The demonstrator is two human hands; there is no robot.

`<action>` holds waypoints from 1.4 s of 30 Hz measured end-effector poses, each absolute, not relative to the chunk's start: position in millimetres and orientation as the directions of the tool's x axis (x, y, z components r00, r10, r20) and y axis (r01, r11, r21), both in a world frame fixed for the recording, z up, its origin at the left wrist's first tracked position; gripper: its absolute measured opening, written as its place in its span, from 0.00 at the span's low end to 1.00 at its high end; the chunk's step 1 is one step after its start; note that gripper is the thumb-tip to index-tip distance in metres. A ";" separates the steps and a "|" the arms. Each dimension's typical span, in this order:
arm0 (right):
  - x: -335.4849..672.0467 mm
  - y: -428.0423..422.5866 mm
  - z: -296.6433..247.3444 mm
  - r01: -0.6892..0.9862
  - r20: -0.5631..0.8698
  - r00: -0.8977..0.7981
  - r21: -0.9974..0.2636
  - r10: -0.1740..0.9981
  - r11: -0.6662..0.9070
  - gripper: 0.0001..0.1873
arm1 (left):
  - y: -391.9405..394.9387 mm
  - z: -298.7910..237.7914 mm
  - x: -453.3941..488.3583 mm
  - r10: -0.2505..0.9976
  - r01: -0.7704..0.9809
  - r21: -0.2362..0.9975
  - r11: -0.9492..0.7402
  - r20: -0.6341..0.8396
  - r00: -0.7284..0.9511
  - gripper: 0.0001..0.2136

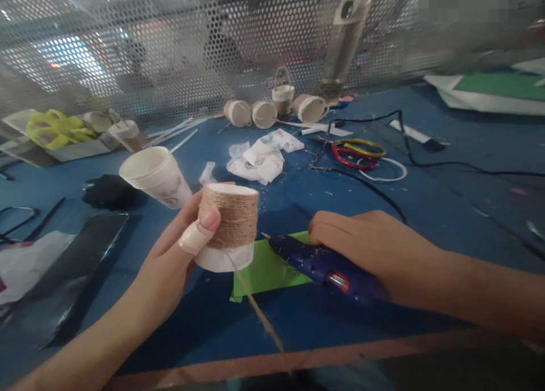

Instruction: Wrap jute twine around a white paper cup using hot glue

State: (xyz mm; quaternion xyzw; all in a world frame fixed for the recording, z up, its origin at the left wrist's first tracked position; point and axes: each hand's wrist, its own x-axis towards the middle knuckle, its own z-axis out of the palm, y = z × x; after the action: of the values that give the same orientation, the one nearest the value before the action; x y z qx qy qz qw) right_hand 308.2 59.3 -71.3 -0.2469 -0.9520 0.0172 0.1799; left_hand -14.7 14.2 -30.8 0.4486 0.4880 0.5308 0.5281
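My left hand (183, 249) grips a white paper cup (225, 259) wound with brown jute twine (236, 218) over most of its side. A white band near its lower end is bare of twine. From there a loose strand of twine (264, 320) runs down past the table's front edge. The left thumb wears a bandage (195, 238). My right hand (361, 243) is wrapped round a dark blue glue gun (315, 263), its nozzle pointing left, close to the cup. Beneath the gun lies a green paper sheet (255, 272) on the blue table.
Stacked paper cups (157, 175) lean at left, near a phone (85, 272). Crumpled white plastic (259, 155) lies mid-table. Several twine-wrapped cups (264, 114) stand along the perforated metal screen (170, 50). A black cable (366, 178) and scissors (357, 154) are at right; yellow scissors (59, 129) sit in a box.
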 end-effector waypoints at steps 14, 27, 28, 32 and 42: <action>307.8 58.5 -69.3 0.445 0.323 -0.821 -0.154 0.470 0.882 0.22 | 11.0 -26.8 -16.2 0.999 -0.067 0.997 0.032 -0.034 -0.026 0.26; 310.3 57.0 -68.9 0.470 0.242 -0.836 -0.148 0.493 0.870 0.29 | 13.0 -26.8 -20.7 0.995 0.010 1.000 -0.016 0.015 0.101 0.23; 310.3 56.8 -68.3 0.475 0.232 -0.837 -0.144 0.496 0.868 0.29 | 12.7 -27.4 -22.7 0.991 0.014 0.999 -0.028 0.026 0.130 0.22; 310.2 56.8 -67.0 0.493 0.190 -0.840 -0.122 0.508 0.862 0.29 | 11.2 -31.0 -30.2 0.977 0.054 0.996 -0.067 0.054 0.207 0.22; 309.0 59.0 -66.2 0.456 0.229 -0.858 -0.077 0.461 0.887 0.33 | 10.2 -31.0 -34.3 0.965 0.162 0.982 -0.092 0.048 0.259 0.22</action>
State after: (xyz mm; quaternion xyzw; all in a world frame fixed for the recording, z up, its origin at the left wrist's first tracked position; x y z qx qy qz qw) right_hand 309.0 59.0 -66.2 -0.2377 -0.9637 0.0098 0.1212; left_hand -34.3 10.2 -31.0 0.6189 0.4553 0.4040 0.4965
